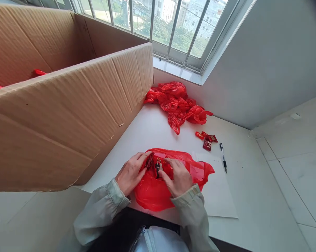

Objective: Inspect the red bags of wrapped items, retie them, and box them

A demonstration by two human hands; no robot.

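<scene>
In front of me on the white table lies an opened red plastic bag (155, 197). Within its mouth is a red item with a printed black-and-white pair of figures (158, 167), perhaps a small box or packet. My left hand (130, 172) is at the bag's left side, its thumb and fingers closed around a dark red patterned packet (149, 161). My right hand (181, 177) reaches in from the right, thumb and fingers curled at the edge of the item with the figures. The bag hides the lower part of its contents.
A large cardboard box (69, 119) with red plastic inside stands at the left. Crumpled red plastic bags (177, 103) lie against the wall. Several small red packets (207, 144), a pen (223, 157) and white paper (219, 201) are on the right.
</scene>
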